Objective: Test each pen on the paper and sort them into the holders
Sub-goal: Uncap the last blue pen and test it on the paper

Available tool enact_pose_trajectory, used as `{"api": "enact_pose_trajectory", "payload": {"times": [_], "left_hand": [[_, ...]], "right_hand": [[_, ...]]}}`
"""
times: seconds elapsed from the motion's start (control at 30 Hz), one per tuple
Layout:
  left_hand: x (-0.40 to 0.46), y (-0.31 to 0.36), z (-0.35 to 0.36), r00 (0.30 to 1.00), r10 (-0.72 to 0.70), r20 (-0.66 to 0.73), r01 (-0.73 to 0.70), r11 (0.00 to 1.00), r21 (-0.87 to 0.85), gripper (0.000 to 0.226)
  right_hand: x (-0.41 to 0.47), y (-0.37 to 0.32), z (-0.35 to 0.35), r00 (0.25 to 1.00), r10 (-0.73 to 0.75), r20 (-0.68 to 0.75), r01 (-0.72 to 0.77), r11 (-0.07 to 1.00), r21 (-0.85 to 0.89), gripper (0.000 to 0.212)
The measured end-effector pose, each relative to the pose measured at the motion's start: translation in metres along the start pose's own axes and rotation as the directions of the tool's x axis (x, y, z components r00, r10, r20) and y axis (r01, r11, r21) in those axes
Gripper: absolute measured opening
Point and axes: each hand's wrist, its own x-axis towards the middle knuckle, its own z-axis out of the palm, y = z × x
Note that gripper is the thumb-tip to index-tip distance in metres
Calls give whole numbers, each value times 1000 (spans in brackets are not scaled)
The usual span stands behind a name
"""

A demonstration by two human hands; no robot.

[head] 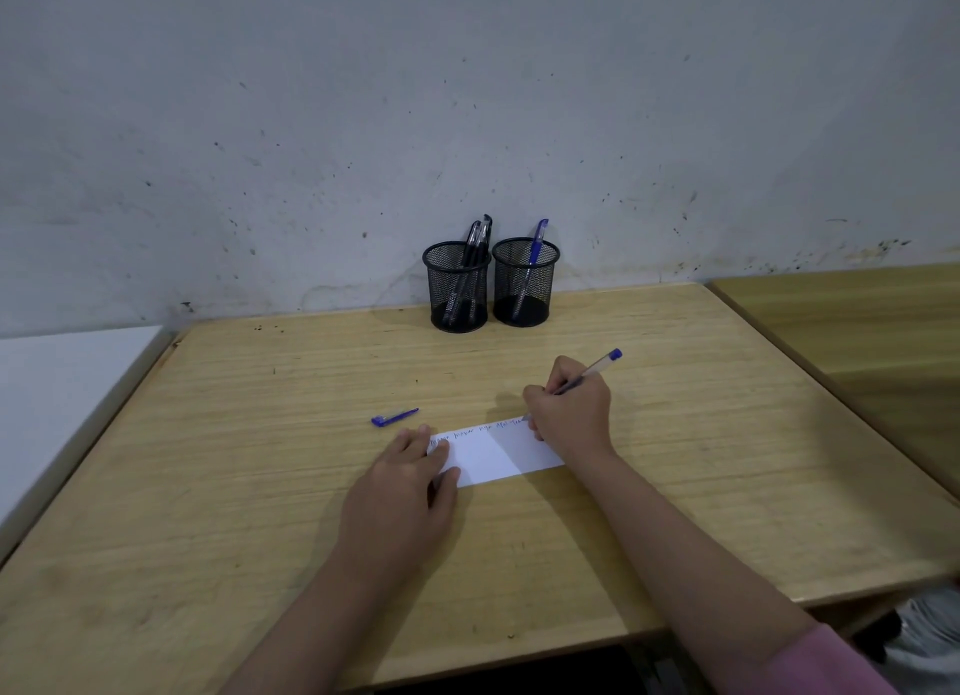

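Note:
My right hand (569, 413) grips a clear pen with a blue end (597, 368), its tip down on the top right edge of a white paper strip (498, 452) that carries a line of scribbles. My left hand (402, 497) lies flat with its fingers pressing the strip's left end. A blue pen cap (394, 417) rests on the table to the left of the paper. By the wall stand two black mesh holders: the left holder (457, 289) contains dark pens, the right holder (524, 283) one blue pen.
The wooden table (260, 486) ends at the stained wall (467, 122) behind the holders. A white surface (62, 393) adjoins on the left, another wooden desk (857, 320) on the right. Light-coloured shoes (930, 637) show below the right edge.

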Motion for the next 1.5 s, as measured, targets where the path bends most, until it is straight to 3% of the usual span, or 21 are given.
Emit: {"api": "enact_pose_trajectory", "payload": {"times": [0.33, 0.6, 0.83, 1.0, 1.13, 1.23, 1.4, 1.5], "left_hand": [[1, -1, 1, 1000, 17, -11, -17, 1000, 6, 62], [1, -2, 2, 1000, -3, 18, 4, 1000, -12, 45], [1, -2, 3, 1000, 4, -10, -4, 1000, -22, 43], [1, -2, 3, 1000, 8, -29, -8, 1000, -22, 45], [1, -2, 1, 999, 3, -43, -6, 998, -66, 44], [1, -1, -2, 994, 28, -105, -38, 996, -85, 44], [11, -7, -10, 989, -63, -135, 45, 990, -132, 40], [23, -13, -21, 962, -163, -218, 133, 980, -144, 34]], "right_hand": [[2, 0, -2, 1000, -14, -15, 14, 999, -35, 39], [3, 2, -3, 1000, -30, -4, 30, 999, -40, 35], [4, 4, -2, 999, -44, -20, 42, 997, -70, 41], [3, 2, -3, 997, -12, -77, 10, 1000, -27, 41], [5, -4, -7, 985, 102, -139, -79, 983, 164, 25], [6, -6, -9, 974, 170, -148, -117, 944, 309, 35], [2, -5, -11, 993, 106, -58, -78, 928, 364, 37], [-1, -6, -14, 1000, 10, -28, -2, 969, 246, 32]]}}
